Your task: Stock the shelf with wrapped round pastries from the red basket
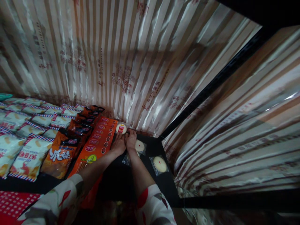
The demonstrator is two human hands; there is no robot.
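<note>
A round pale pastry in a clear wrapper with a red label lies at the back of the black shelf. My left hand is at its near edge, the fingers pointing forward and pressed together on the wrapper. Close beside it, my right hand has its fingers bent at the pastry's right edge. The fingertips are dim and partly hidden. Just right of my right hand lies another wrapped pastry with a red dot, and a third round pastry sits farther right.
Long orange packets lie left of my hands. Beyond them are orange-and-black snack bags and rows of white snack bags. A striped plastic sheet hangs behind the black shelf. A black bar slants up at the right.
</note>
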